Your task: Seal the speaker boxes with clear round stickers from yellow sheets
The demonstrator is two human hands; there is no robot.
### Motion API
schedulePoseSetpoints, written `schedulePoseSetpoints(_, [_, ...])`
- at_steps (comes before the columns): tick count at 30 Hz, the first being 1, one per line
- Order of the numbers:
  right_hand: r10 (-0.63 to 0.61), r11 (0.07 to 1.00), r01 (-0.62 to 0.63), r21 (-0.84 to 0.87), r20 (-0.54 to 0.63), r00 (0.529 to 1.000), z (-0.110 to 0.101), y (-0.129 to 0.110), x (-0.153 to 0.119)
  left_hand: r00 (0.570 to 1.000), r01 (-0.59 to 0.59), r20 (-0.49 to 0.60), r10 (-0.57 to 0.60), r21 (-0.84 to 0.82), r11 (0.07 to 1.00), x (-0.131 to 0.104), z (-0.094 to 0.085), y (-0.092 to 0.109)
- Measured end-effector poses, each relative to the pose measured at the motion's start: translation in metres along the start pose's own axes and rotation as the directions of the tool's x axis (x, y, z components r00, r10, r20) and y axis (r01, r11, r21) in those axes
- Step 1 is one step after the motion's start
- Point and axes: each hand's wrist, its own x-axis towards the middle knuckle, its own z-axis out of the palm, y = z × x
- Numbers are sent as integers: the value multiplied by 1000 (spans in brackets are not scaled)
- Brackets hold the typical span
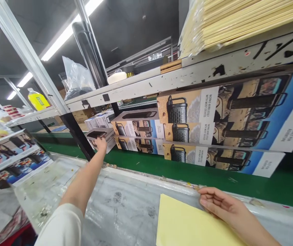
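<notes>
Stretched far forward, my left hand is at the front of a printed speaker box on the green conveyor belt, with its fingers at the box's top edge. The box lies at the left end of a row of similar boxes. My right hand hovers near the front edge of the belt, fingers loosely curled with a gap to the thumb and nothing visible between them. Partly below it, a yellow sheet lies on the plastic-covered worktable.
Printed boxes stand stacked along the green belt. Above runs a metal shelf with a stack of yellow sheets. A black post rises near my left arm. More boxes and a person's clothing are at left.
</notes>
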Motion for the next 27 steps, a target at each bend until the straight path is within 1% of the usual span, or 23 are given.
schedulePoseSetpoints(1, [5, 1000, -5, -7, 7, 1000, -2, 0, -2, 999, -32, 14, 32, -13, 999, -13, 5, 4])
schedulePoseSetpoints(3, [18, 1000, -18, -3, -6, 1000, -3, 0, -5, 994, -77, 74, 81, -54, 996, -48, 22, 8])
schedulePoseSetpoints(5, [35, 999, -34, 18, -33, 999, -2, -2, -8, 972, -117, 192, 132, -89, 989, -89, 40, 4])
schedulePoseSetpoints(7, [50, 998, -49, 27, -43, 998, 0, -6, -10, 930, -134, 328, 164, -113, 985, -128, 54, -2])
schedulePoseSetpoints(9, [62, 998, -61, 21, -36, 997, 0, -9, -13, 870, -149, 452, 197, -140, 979, -158, 62, -8])
schedulePoseSetpoints(11, [68, 998, -67, 15, -29, 997, -1, -10, -15, 812, -168, 532, 240, -181, 969, -175, 65, -13])
schedulePoseSetpoints(12, [66, 998, -65, 16, -29, 997, -3, -9, -16, 795, -172, 550, 257, -203, 964, -179, 66, -14])
schedulePoseSetpoints(13, [61, 998, -60, 20, -25, 998, -4, -8, -16, 789, -170, 553, 268, -223, 960, -181, 67, -14])
schedulePoseSetpoints(14, [53, 998, -53, 27, -19, 998, -6, -7, -17, 793, -161, 545, 273, -244, 956, -180, 69, -14])
schedulePoseSetpoints(16, [36, 998, -36, 49, -13, 999, -10, -5, -16, 824, -127, 501, 265, -293, 948, -176, 73, -14])
schedulePoseSetpoints(19, [24, 998, -23, 56, -24, 999, -15, -4, -16, 909, -56, 361, 208, -388, 920, -161, 78, -18])
schedulePoseSetpoints(21, [38, 999, -37, 33, -24, 999, -17, -5, -15, 967, 4, 230, 108, -439, 898, -145, 77, -26])
schedulePoseSetpoints(22, [48, 999, -47, 25, -19, 999, -18, -5, -14, 986, 37, 164, 43, -457, 889, -136, 75, -31])
schedulePoseSetpoints(23, [57, 998, -56, 20, -12, 998, -19, -4, -13, 994, 70, 106, -23, -470, 880, -128, 73, -36])
schedulePoseSetpoints(25, [58, 998, -58, 23, -4, 998, -22, -2, -7, 991, 126, 24, -130, -484, 866, -115, 70, -47])
schedulePoseSetpoints(27, [36, 999, -36, 26, -2, 999, -26, 3, -1, 983, 158, 0, -181, -489, 858, -108, 71, -52])
